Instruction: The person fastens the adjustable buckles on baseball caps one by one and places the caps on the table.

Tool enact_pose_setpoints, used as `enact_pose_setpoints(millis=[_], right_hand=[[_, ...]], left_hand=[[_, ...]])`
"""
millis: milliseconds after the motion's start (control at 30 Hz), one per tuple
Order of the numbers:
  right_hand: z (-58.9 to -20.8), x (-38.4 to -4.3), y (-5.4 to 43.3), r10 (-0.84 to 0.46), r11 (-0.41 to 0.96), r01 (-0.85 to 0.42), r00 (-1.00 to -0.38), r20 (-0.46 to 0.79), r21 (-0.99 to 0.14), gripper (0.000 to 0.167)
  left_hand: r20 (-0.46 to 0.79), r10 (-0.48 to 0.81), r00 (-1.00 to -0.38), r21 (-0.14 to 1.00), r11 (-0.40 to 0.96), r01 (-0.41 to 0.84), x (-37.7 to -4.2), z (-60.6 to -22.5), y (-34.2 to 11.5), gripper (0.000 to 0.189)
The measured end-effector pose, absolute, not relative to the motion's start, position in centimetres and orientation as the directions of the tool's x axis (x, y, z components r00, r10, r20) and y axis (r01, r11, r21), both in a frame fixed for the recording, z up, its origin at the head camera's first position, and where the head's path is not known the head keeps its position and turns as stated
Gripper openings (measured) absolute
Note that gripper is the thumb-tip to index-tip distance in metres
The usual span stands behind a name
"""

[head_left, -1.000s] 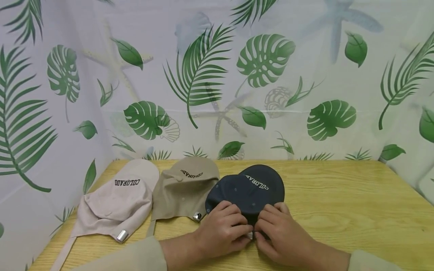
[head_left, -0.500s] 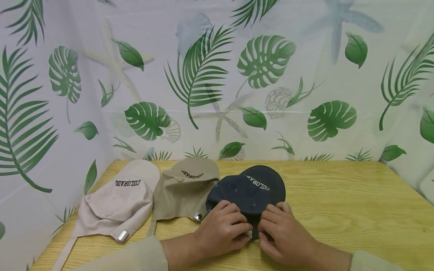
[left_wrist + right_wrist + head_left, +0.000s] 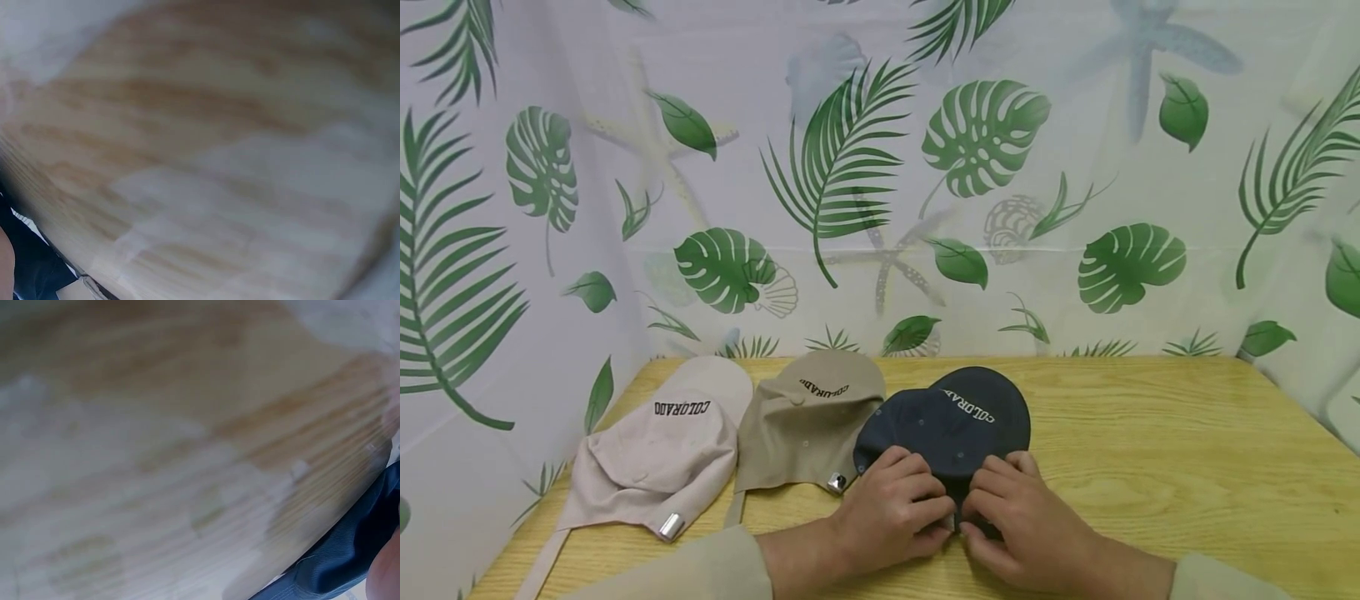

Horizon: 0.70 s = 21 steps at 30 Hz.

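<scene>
A navy baseball cap [image 3: 917, 425] with white COLORADO lettering lies on the table, brim pointing away and its back edge toward me. At that back edge, my left hand [image 3: 891, 504] pinches the end with the metal clasp [image 3: 949, 522], most of which its fingers cover. Close on the other side, my right hand [image 3: 1018, 517] grips the cap's strap with curled fingers, and only a small gap parts the two hands. Part of the navy fabric [image 3: 37, 272] shows at the corner of the left wrist view, and more navy cloth [image 3: 331, 562] in the right wrist view.
To the left lie a khaki cap [image 3: 797, 425] and a pale pink cap [image 3: 662, 442], each with a loose strap and a metal clasp. The wooden table [image 3: 1165, 450] meets a leaf-printed curtain [image 3: 865, 275] behind and at the sides.
My right hand shifts slightly right, then back left toward the left hand, narrowing the gap over the strap. The left hand and all the caps stay almost where they were.
</scene>
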State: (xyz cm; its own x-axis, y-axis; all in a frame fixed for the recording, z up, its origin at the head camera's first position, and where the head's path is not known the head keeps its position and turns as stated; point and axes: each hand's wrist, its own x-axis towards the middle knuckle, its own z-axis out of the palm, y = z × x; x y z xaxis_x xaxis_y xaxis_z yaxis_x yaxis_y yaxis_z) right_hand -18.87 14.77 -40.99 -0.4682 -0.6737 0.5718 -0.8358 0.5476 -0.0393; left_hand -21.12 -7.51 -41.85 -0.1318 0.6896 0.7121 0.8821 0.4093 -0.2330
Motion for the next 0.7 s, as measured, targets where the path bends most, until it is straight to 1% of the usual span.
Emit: enact_pose_setpoints(millis=[133,400,633,700], right_hand=[[-40.97,-18.8,14.78,-0.68,0.553,-0.832,-0.479,0.555,-0.039,0.011],[-41.1,-18.84,14.75,-0.679,0.533,-0.846,-0.445,0.583,-0.025,0.013],[-41.14,-18.94,14.82,-0.679,0.53,-0.848,-0.438,0.589,-0.02,0.014],[-41.14,-18.97,14.83,-0.677,0.524,-0.852,-0.423,0.602,-0.01,0.016]], left_hand=[[0.716,0.686,-0.13,-0.237,0.414,0.879,-21.13,-41.89,-7.46,0.01],[0.728,0.674,-0.121,-0.249,0.425,0.87,-21.1,-42.04,-7.32,0.01],[0.721,0.681,-0.13,-0.25,0.43,0.868,-21.09,-42.01,-7.39,0.009],[0.718,0.684,-0.132,-0.253,0.433,0.865,-21.09,-42.0,-7.4,0.009]])
